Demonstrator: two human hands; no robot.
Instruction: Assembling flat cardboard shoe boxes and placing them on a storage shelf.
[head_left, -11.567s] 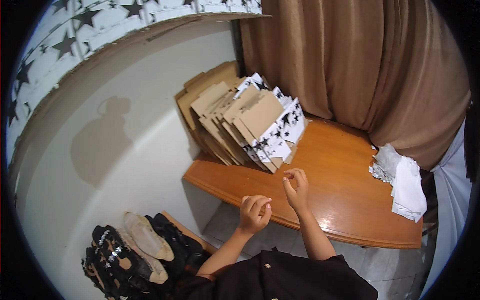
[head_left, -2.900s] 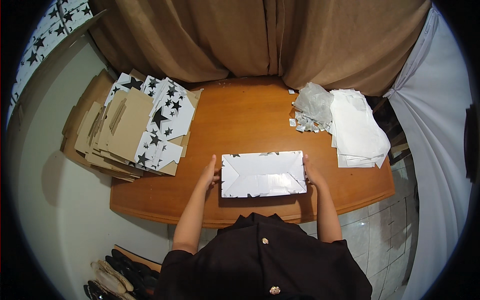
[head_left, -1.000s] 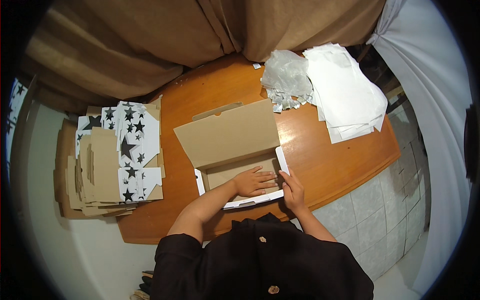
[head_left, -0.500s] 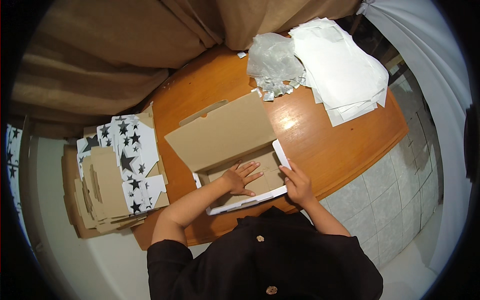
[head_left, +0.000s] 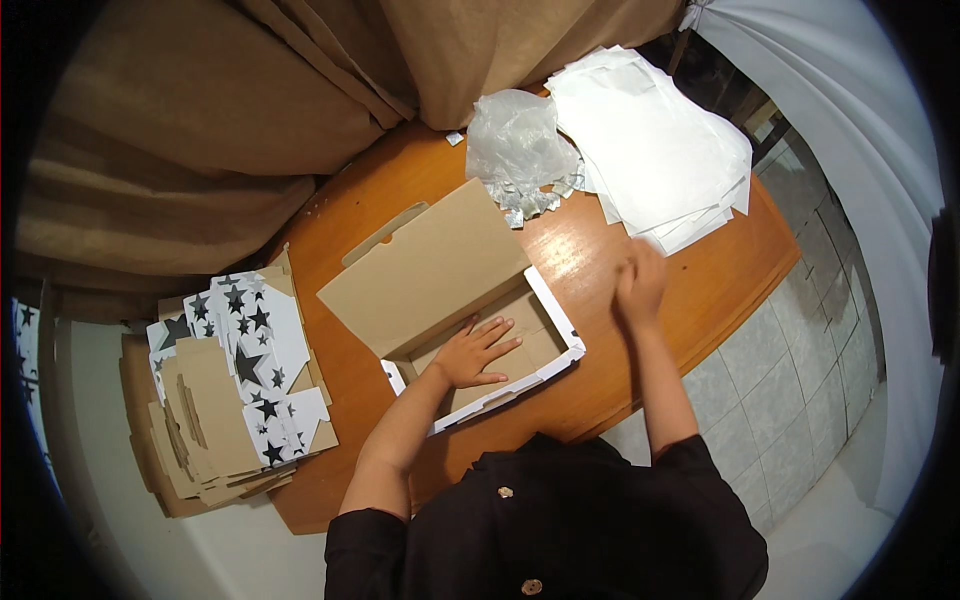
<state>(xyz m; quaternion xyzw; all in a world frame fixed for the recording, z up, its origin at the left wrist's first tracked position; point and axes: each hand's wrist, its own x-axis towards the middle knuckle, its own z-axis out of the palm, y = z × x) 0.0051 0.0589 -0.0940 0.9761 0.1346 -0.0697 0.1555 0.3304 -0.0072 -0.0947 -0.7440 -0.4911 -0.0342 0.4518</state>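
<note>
A cardboard box (head_left: 430,265), brown inside and white on its outer walls, stands on the wooden table with its lid raised at the back. Inside it, my left hand (head_left: 473,354) lies flat with fingers spread on the bottom. My right hand (head_left: 641,285) is in the air to the right of the box, over the table, close to the near edge of a stack of white paper sheets (head_left: 655,140). Its fingers look curled and are smeared by motion, so whether they hold anything is not clear.
Flat cardboard blanks (head_left: 215,400), some white with black stars, are piled at the table's left edge. A clear plastic bag (head_left: 515,135) with small silvery packets (head_left: 535,205) lies at the back. Brown cloth (head_left: 200,130) hangs behind the table (head_left: 600,330).
My right hand has let go of the box's right wall and moved away toward the paper stack. The left hand stays flat inside the box. The whole view has shifted slightly.
</note>
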